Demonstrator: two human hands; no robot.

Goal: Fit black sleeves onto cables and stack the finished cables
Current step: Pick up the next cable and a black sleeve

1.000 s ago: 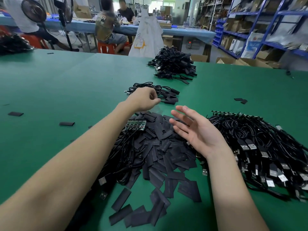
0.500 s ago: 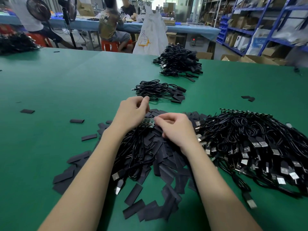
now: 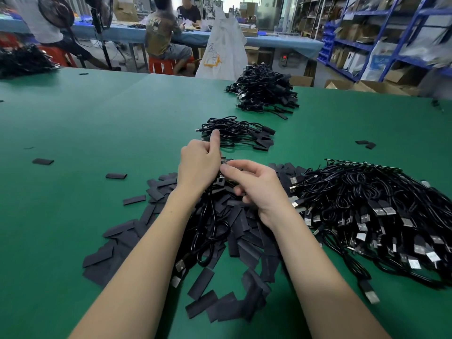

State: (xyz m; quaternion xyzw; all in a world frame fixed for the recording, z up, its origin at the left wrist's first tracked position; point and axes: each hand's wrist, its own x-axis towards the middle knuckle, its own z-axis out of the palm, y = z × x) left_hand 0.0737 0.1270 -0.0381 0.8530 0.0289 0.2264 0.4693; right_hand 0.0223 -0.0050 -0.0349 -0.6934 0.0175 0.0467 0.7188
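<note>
Fingers of the right hand point(image 3: 259, 189) pinch a small circuit board point(image 3: 223, 162), mostly hidden between both hands. The left hand point(image 3: 199, 162) curls its fingers round the board's cable point(image 3: 212, 216), thumb raised. Beneath lies a heap of flat, matte black sleeves point(image 3: 244, 243) on the green counter point(image 3: 97, 118). Unfinished glossy cables point(image 3: 381, 204) sprawl right, partly cut off; a small finished stack point(image 3: 238, 133) lies just beyond the hands.

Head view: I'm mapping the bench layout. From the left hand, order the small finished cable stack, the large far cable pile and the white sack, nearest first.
From the left hand:
1. Small finished cable stack, just beyond it.
2. Large far cable pile, farther back, right.
3. White sack, past the table edge.
</note>
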